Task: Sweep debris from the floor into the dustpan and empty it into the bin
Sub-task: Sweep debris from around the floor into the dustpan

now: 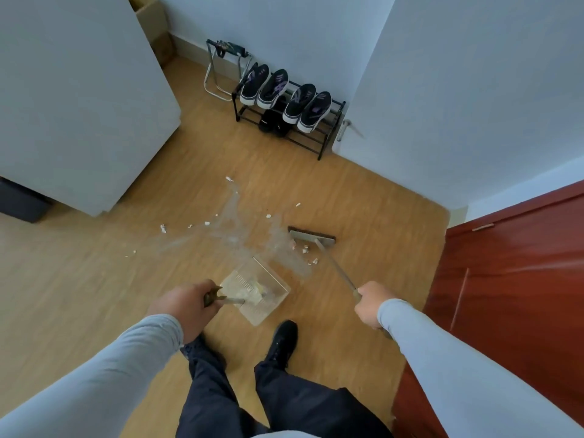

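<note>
Grey-sleeved arms reaching down, both hands busy. Left hand [185, 306] curled round the dark handle of the clear plastic dustpan [256, 289], holding it low on the wooden floor [79, 279] with the mouth turned toward the mess, presumably so scraps can be pushed straight in. Pale debris already lying inside the pan. Right hand [368, 306] wrapped around the thin metal handle of the broom [313, 237], gripping near its upper end for reach; broom head planted on the floor beyond and to the right of the pan, well apart from it, likely set behind a small cluster of white scraps [305, 249] in order to drag them back toward the pan. More white bits [162, 228] scattered farther out to the left and up, across a dusty smear, near nothing yet. Sweeping judged partly done, emptying not begun; no bin recognisable anywhere. Black shoe [284, 341] planted just behind the pan. Beyond, shoe rack [319, 143] against the wall, red door [505, 263] at right
</note>
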`<control>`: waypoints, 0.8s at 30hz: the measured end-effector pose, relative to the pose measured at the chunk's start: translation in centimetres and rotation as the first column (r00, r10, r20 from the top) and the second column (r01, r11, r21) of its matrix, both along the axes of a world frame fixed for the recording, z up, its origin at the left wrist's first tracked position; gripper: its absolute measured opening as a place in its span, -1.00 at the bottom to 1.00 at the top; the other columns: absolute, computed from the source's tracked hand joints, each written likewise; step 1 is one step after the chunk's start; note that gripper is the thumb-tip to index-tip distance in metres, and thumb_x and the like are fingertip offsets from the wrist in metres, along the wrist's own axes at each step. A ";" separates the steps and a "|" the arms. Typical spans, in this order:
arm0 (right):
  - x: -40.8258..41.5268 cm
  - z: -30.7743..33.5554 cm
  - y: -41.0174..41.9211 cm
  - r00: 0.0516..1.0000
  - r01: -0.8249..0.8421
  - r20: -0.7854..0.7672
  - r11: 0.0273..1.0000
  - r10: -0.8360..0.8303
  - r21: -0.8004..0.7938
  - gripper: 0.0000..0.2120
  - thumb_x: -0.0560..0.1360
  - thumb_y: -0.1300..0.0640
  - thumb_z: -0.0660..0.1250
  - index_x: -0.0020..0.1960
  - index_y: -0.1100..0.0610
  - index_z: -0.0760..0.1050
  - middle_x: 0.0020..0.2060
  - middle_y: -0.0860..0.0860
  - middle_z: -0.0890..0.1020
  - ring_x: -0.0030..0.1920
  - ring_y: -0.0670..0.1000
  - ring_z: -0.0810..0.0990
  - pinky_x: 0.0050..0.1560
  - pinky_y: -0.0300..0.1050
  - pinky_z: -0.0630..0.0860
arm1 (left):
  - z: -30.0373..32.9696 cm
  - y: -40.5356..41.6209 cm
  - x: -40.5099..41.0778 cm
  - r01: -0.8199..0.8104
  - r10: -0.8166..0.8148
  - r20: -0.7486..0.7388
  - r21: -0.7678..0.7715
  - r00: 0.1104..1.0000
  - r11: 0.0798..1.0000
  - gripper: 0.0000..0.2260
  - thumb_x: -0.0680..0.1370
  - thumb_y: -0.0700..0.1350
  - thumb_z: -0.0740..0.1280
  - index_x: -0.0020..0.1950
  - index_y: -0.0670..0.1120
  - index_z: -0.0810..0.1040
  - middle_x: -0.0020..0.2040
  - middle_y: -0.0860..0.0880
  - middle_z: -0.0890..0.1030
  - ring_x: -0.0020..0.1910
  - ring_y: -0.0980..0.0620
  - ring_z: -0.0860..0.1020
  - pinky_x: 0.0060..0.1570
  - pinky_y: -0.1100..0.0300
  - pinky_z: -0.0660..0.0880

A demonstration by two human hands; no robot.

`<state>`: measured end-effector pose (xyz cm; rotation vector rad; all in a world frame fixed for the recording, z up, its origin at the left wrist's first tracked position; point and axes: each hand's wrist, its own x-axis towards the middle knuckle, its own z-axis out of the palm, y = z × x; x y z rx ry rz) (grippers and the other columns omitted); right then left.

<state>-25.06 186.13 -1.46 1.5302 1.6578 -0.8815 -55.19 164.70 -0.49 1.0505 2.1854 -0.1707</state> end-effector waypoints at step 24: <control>3.9 1.5 0.4 0.929 -0.345 0.112 0.935 0.353 -0.087 -0.46 0.53 0.11 0.24 0.51 -0.08 0.38 0.32 -0.01 0.54 0.23 0.06 0.59 0.24 -0.12 0.54 | -1.0 -2.3 -1.2 0.065 -0.065 -0.011 -0.033 0.998 0.997 -0.87 0.59 0.24 0.20 0.06 0.25 0.42 -0.22 0.18 0.57 -0.29 0.15 0.56 -0.36 0.20 0.54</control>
